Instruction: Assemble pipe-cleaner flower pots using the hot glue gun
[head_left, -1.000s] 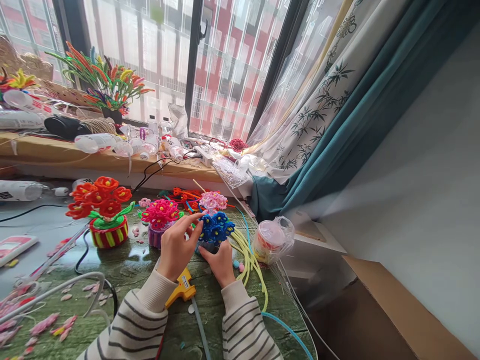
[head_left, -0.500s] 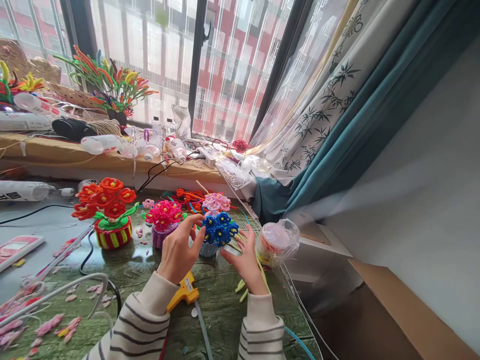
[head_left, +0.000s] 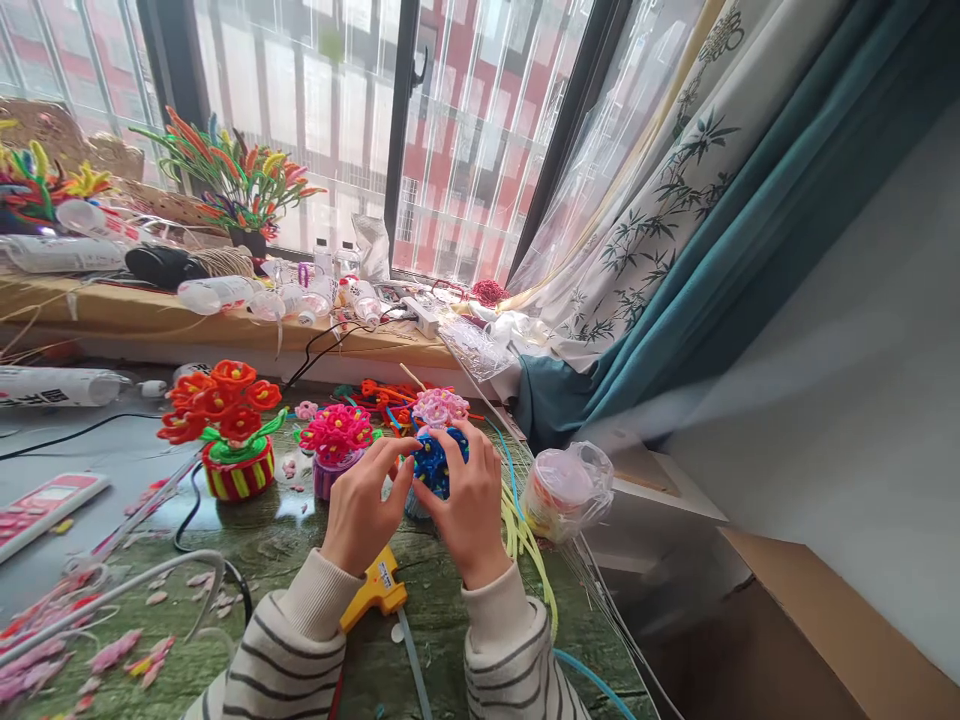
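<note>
At the far left of the green wood-grain bench point(head_left: 285, 565), pink fuzzy scraps point(head_left: 116, 650) lie loose, probably wherever they dropped. Next along, orange-red fuzzy-wire flowers point(head_left: 229, 400) stand upright in a red-and-yellow striped pot point(head_left: 238, 476), whose broad base seems to steady the spreading heads. Beside it, magenta flowers point(head_left: 339, 432) sit in a purple pot point(head_left: 328, 480), partly behind the left hand point(head_left: 360, 515)

That hand comes in from the left with its thumb and index finger curved and parted, their tips at the left edge of the blue flowers point(head_left: 431, 465); whether they pinch a petal, I cannot tell. The yellow glue gun point(head_left: 381, 590) lies on the bench just below, presumably within easy reach yet out of the fingers' way. The blue flowers are between the hands, above a pale blue pot point(head_left: 414, 506) that is mostly hidden. Pink flowers point(head_left: 441, 405) show just behind them

The right hand point(head_left: 471, 500) is cupped round the blue flowers from the right, fingers across the top and thumb low in front, a light hold that would likely spare the soft loops. The palms stay apart, facing each other. To the right, yellow-green fuzzy stems point(head_left: 546, 580) trail over the bench, near a bagged plastic tub point(head_left: 559, 490)
</note>
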